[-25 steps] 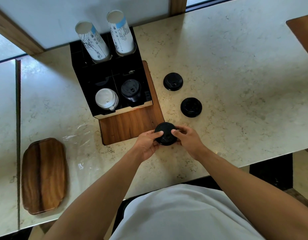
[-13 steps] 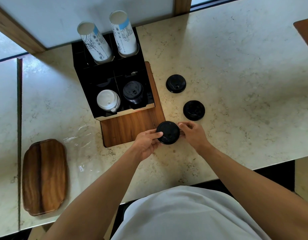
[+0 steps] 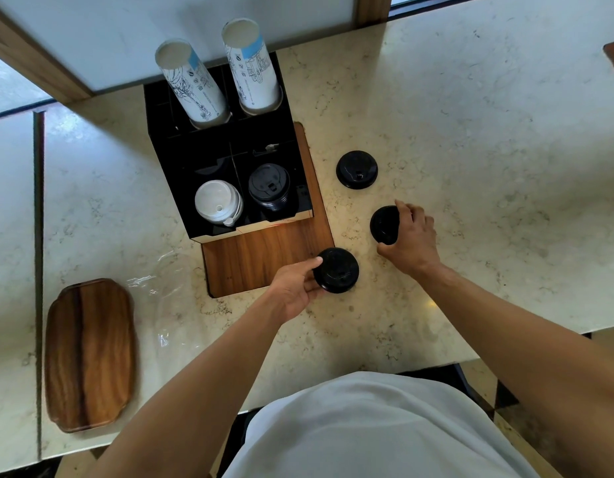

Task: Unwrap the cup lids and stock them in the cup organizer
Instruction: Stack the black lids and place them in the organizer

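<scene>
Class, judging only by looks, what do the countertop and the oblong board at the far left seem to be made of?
Countertop: probably polished marble or similar stone; cream surface with faint veins and a soft sheen.
Oblong board: apparently varnished wood; brown streaked grain, glossy.

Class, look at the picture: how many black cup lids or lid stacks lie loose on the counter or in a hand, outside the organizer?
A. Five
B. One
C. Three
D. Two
C: one black lid lies untouched on the counter, the right hand grips a second, and the left hand holds a third.
</scene>
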